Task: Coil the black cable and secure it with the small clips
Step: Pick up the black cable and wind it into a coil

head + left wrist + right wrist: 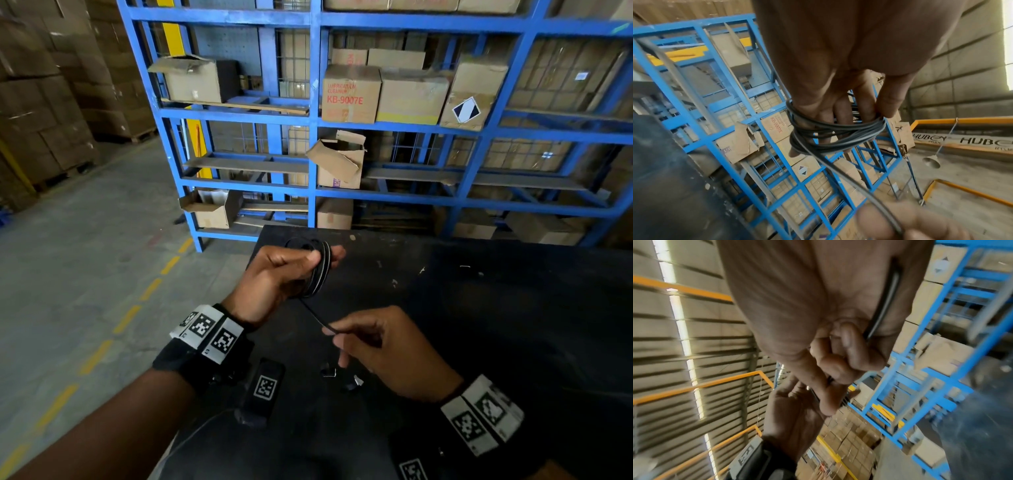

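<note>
Several loops of the black cable (318,269) are wound around the fingers of my left hand (284,270), which holds the coil above the far left part of the black table (479,325). In the left wrist view the coil (838,134) wraps the fingers, with the thumb pressing on it. A free strand runs down from the coil to my right hand (373,346), which pinches it between thumb and fingers; the right wrist view shows the strand (882,308) lying across the right palm. Two small clips (342,375) lie on the table below my right hand.
A blue metal rack (394,137) loaded with cardboard boxes stands just behind the table. Grey concrete floor with a dashed yellow line (113,329) lies to the left. A black wrist strap with a marker tag (263,387) sits near my left forearm.
</note>
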`<state>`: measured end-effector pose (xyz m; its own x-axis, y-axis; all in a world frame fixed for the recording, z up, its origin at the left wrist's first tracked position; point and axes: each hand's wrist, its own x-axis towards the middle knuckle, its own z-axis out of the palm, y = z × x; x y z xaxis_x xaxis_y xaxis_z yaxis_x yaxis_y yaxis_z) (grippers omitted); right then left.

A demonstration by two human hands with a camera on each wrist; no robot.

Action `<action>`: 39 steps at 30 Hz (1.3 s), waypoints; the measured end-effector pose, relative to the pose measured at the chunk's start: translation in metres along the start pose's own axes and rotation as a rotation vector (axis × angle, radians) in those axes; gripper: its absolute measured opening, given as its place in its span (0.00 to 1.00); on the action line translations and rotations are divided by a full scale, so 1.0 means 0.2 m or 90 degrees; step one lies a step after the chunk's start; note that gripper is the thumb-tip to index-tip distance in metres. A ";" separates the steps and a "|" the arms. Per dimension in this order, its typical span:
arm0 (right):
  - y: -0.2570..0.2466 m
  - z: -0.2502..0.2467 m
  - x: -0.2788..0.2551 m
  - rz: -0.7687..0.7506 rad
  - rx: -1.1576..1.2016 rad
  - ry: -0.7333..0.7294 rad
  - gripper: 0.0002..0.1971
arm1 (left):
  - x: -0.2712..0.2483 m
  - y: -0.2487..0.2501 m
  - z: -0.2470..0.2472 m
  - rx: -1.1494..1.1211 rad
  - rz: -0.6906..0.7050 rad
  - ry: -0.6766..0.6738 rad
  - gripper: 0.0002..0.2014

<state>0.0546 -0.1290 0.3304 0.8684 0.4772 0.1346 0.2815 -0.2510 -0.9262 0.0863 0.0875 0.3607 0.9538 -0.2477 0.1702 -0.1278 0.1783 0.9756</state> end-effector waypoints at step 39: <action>0.09 0.00 0.02 -0.135 0.165 0.127 0.17 | -0.13 -0.20 0.10 -0.446 -0.196 -0.134 0.23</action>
<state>0.0632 -0.1320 0.3144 0.8716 0.3154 0.3752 0.3733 0.0688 -0.9252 0.0609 0.0671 0.3203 0.8383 -0.5452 -0.0024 0.4005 0.6127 0.6813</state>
